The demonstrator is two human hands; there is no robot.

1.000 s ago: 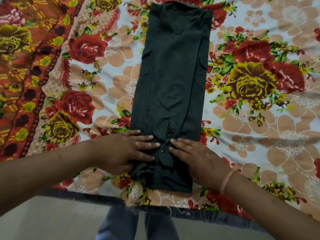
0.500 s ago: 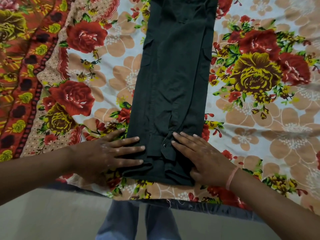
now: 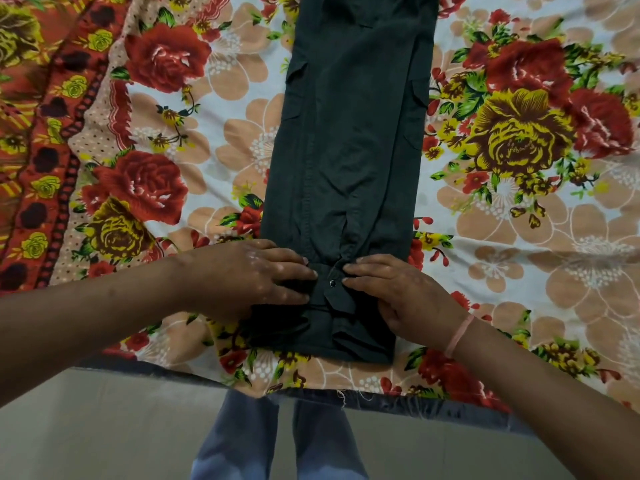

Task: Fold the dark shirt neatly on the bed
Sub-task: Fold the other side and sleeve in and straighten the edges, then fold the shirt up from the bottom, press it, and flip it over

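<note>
The dark shirt (image 3: 349, 150) lies on the bed as a long narrow strip, running from the near edge away toward the top of the view. Its sides are folded in and the cuffs with a metal snap lie at the near end. My left hand (image 3: 249, 275) rests flat on the near left part of the strip, fingers straight and pointing right. My right hand (image 3: 398, 292) presses flat on the near right part, fingertips next to the snap. The fingertips of both hands almost meet at the middle.
A floral bedsheet (image 3: 519, 237) with red and yellow roses covers the bed. An orange patterned border (image 3: 38, 133) runs along the left. The bed's near edge (image 3: 415, 403) is just below the shirt; my jeans-clad legs (image 3: 277, 438) and the grey floor show beneath.
My left hand has slid right onto the shirt, toward the right hand. The view has shifted a little closer to the near end of the shirt. The right hand stays pressed in place.
</note>
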